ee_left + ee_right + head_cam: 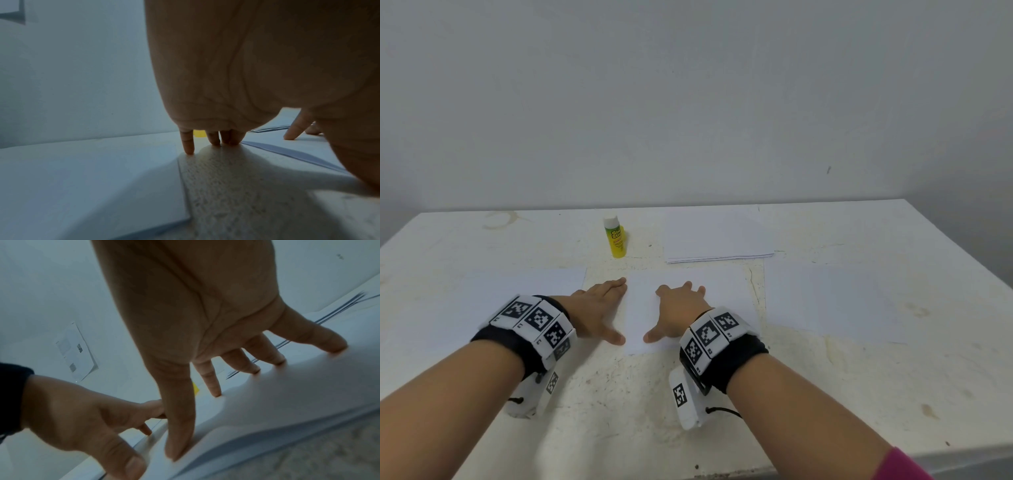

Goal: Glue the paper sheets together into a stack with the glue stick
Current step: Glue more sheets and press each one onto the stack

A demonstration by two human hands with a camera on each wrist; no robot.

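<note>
You are pressing your right hand [677,313] flat on the middle paper sheet [726,298], with its fingers [211,382] straight and spread and the tips touching the paper, holding nothing. Your left hand [599,310] is lying just beside that sheet's left edge, fingers straight and close together, tips down on the table [619,394] next to the paper, thumb stretched toward the sheet's near corner; it too is gripping nothing. In the right wrist view the near part of the sheet is bowing up a little off the table. The glue stick [614,237] is standing upright at the back of the table, well apart from both hands, with a white cap on and a yellow-green body; its label is showing "Glue Stick" in part, and the smaller print below is too blurred to read. Just to its right a stack of paper sheets [719,236] is lying against the back edge. 1 more sheet [524,284] is lying flat to your left and another [835,301] to your right. Both wrists are wearing black bands with white square-code tags [538,318]. A pink sleeve [904,466] is showing at your right arm.
</note>
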